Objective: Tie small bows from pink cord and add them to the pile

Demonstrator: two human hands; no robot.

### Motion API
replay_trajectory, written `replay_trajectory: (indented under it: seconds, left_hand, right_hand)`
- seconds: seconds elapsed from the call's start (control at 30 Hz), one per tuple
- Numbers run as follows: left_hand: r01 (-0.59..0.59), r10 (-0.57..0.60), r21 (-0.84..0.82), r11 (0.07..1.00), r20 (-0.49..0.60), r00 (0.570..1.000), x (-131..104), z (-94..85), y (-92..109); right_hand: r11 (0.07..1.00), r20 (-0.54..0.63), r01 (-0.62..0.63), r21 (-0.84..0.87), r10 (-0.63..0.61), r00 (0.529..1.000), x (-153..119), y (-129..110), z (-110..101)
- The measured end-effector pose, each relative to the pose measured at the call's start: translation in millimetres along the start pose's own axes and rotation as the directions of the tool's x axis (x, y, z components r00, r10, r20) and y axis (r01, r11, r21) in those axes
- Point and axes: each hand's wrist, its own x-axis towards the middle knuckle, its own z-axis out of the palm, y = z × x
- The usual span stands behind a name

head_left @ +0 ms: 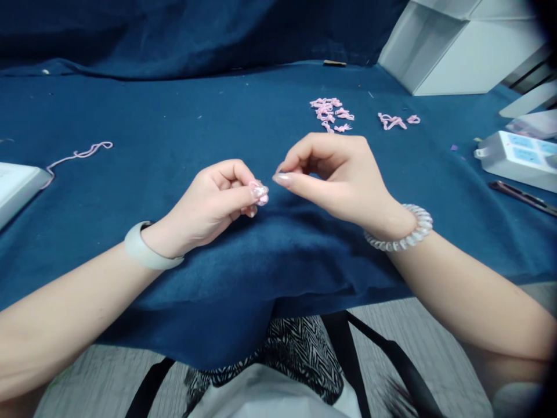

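Note:
Near the middle of the view, my left hand [226, 197] pinches a small pink cord piece [263, 200] between thumb and forefinger; most of it is hidden by the fingers. Just to its right, my right hand [335, 177] is closed at thumb and forefinger tips, a short gap away from the left. What those tips hold, if anything, is too small to make out. Beyond my right hand lies a cluster of pink knotted cords [325, 113], with more pink cord pieces [391, 121] to the right of it.
A long pink cord [82, 154] trails from a white object [17, 188] at the left. White bins [461, 55] stand at the back right. Below them are a white case [522, 159] and a dark slim tool [524, 197]. Blue cloth [152, 128] covers the table.

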Motion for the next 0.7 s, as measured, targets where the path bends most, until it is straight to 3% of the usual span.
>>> replay_trajectory:
  seconds: [0.23, 0.47, 0.7]
  left_hand:
    - [0.102, -0.102, 0.013, 0.995, 0.133, 0.986, 0.4, -1.4, -0.5]
    - [0.158, -0.167, 0.062, 0.986, 0.187, 0.968, 1.6, -2.9, -1.2]
    - [0.206, -0.222, 0.098, 0.974, 0.192, 0.956, 2.5, -5.8, -1.1]
  right_hand:
    - [0.997, 0.209, 0.062, -0.049, -0.050, 0.977, 1.2, -3.3, -4.7]
    - [0.937, 0.245, 0.264, -0.227, -0.207, 0.947, 3.1, -3.7, -7.0]
    - [0.878, 0.292, 0.348, -0.330, -0.256, 0.922, 2.5, -1.7, -7.0]
